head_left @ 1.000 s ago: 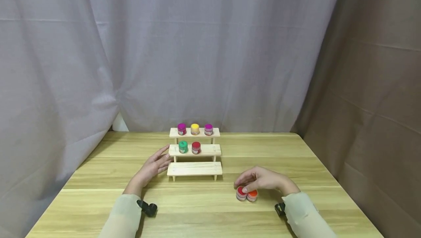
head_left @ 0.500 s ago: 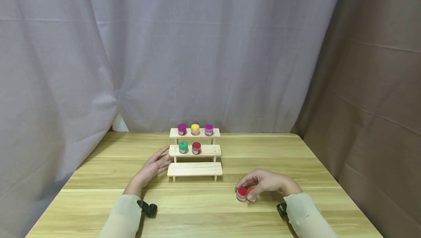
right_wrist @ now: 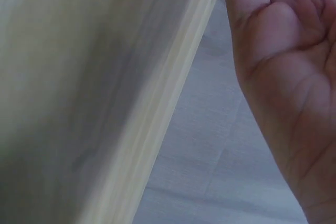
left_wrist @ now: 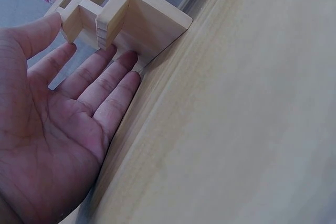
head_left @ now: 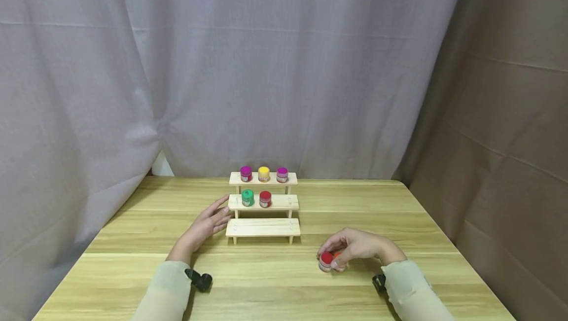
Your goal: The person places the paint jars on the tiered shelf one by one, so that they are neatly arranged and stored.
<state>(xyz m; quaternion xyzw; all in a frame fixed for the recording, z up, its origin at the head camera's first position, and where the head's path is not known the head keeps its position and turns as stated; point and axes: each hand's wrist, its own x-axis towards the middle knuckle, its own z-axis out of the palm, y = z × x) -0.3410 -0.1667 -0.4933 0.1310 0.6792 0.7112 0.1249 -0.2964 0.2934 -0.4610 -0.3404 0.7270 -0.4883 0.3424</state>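
My left hand (head_left: pixel 204 227) stands at the left end of a three-tier wooden display rack (head_left: pixel 263 228). In the left wrist view, its long fingers are extended, fingertips right at the rack's side supports. To the right of the rack, my right hand (head_left: pixel 361 244) grips a small orange-lidded paint jar (head_left: pixel 337 255), thumb in front and fingers behind; most of this jar is hidden. Close on its left is a red-lidded paint jar (head_left: pixel 326 262). The right wrist view shows the palm (right_wrist: pixel 283 72) but neither jar.
Two purple-lidded jars (head_left: pixel 246 174) flank a yellow-lidded jar (head_left: pixel 264 174) on the top tier. A green-lidded jar (head_left: pixel 247 198) and another red-lidded jar (head_left: pixel 265 199) stand on the middle tier. Grey curtains (head_left: pixel 284 64) hang behind the wooden table (head_left: pixel 266 291).
My right thumb has shifted from the red-lidded jar to the front of the orange-lidded jar, which is now more covered. The left hand has stayed at the rack.
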